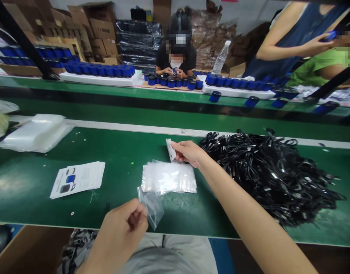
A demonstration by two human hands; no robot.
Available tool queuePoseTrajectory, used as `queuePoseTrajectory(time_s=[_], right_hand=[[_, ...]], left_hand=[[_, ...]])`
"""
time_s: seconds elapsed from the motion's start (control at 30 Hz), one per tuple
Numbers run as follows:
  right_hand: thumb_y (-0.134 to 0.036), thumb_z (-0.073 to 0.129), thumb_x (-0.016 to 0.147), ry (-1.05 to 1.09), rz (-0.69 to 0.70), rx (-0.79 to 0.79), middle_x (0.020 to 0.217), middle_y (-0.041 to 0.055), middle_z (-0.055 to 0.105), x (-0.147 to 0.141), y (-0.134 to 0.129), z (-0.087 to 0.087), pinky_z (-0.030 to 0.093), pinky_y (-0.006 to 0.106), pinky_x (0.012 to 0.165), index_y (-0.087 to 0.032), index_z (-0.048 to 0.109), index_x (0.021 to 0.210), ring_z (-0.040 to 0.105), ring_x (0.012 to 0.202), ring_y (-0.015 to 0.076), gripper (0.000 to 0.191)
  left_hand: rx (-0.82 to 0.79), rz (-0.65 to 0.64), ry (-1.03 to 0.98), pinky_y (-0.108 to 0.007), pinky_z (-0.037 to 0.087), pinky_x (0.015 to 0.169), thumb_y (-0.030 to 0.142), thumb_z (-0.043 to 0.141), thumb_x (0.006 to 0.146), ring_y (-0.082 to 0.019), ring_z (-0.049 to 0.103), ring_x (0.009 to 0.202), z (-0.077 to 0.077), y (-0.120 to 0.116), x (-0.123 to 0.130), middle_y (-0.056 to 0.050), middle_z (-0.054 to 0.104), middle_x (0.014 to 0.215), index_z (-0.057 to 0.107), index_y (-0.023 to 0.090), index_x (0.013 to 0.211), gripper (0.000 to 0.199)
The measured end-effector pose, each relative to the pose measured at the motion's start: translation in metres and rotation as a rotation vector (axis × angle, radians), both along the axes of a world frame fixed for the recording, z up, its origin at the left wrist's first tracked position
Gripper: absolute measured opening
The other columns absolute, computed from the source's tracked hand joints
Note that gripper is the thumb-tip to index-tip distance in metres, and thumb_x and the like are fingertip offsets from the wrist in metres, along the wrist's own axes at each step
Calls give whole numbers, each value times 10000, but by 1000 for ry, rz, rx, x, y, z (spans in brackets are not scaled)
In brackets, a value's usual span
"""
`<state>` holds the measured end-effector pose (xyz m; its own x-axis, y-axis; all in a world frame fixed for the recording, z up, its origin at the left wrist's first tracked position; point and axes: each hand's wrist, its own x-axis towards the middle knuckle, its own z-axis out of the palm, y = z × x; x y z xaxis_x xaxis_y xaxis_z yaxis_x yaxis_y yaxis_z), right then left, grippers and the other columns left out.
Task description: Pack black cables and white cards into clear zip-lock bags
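Observation:
Between the fingers of my left hand [125, 224] is a clear plastic bag [154, 209], pinched at its left edge near the front of the green table. My right hand [188, 152] grips a folded white paper leaflet [171, 149], tilted upright just above a stack of clear plastic bags [169, 177]. Left of that stack lies a pile of printed leaflets [79, 179] with pictures of a blue device. A large heap of black cables [266, 171] lies to the right, close to my right forearm.
At the left rests a bundle of clear plastic bags [39, 131]. Beyond the green table [115, 209], a raised shelf carries rows of blue devices [97, 69] on white trays and a plastic bottle [221, 58]. Two co-workers handle blue items there. Boxes stand behind.

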<state>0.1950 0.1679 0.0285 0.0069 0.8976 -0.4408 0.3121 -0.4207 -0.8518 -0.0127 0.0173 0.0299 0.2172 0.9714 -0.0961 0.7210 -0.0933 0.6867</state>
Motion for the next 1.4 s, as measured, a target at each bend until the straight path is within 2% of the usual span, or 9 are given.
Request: queuePoseTrajectory(time_s=[0.1,0.23,0.33,0.63,0.73,0.87,1.0,1.13,1.4], right_hand=[[-303,554,915,-21,-37,58,1137,77,590,5,-8,1,527,394,779,-156,554,1152,615,929,199,279],[-281,512,914,-102,-116,268,831,41,634,12,-35,14,485,304,700,-135,611,849,609,765,167,188],[-312,548,862,-161,-140,391,737,25,614,13,-51,20,431,269,654,-169,576,712,583,737,173,209],[-423,591,850,-29,-22,207,564,0,565,4,-14,0,343,201,391,-168,539,667,515,453,101,318],[-393,579,878,-12,34,151,606,-13,576,3,-10,-8,408,198,441,-142,583,721,532,485,89,296],[-321,532,928,-39,39,117,908,27,636,6,-12,-10,530,283,622,-141,600,994,614,695,120,203],[-270,504,915,-104,-76,261,749,17,628,13,-26,4,461,243,557,-134,600,799,590,605,122,203],[-325,517,874,-186,-156,465,756,25,626,19,-47,18,416,262,643,-177,568,735,585,702,160,209],[-473,587,831,-72,-35,256,594,11,592,5,-16,1,369,220,424,-188,525,696,532,469,119,322]], left_hand=[[-89,57,-53,-199,369,462,291,422,813,-117,497,441,6,1,1,69,494,458,461,227,600,226],[-207,180,-214,-219,422,470,339,443,807,-143,581,464,10,4,2,52,611,491,487,232,645,199],[-244,216,-272,-232,459,481,356,449,811,-149,612,474,10,6,5,38,651,527,510,227,697,183],[-260,140,-238,-235,454,491,324,444,825,-146,623,496,7,2,7,38,654,539,482,225,670,188],[-254,149,-233,-239,455,485,340,448,826,-147,619,486,5,2,8,39,653,534,499,225,689,186],[-252,158,-250,-240,458,479,340,462,816,-147,619,475,3,2,9,42,655,531,516,223,697,175],[-263,193,-264,-245,468,481,333,455,810,-149,620,467,2,3,10,41,661,532,525,221,740,150],[-247,198,-281,-243,479,479,346,460,811,-148,628,464,1,4,12,34,663,526,518,220,722,165],[-249,178,-260,-240,481,480,337,451,819,-144,631,468,1,4,16,34,670,532,507,224,703,171]])
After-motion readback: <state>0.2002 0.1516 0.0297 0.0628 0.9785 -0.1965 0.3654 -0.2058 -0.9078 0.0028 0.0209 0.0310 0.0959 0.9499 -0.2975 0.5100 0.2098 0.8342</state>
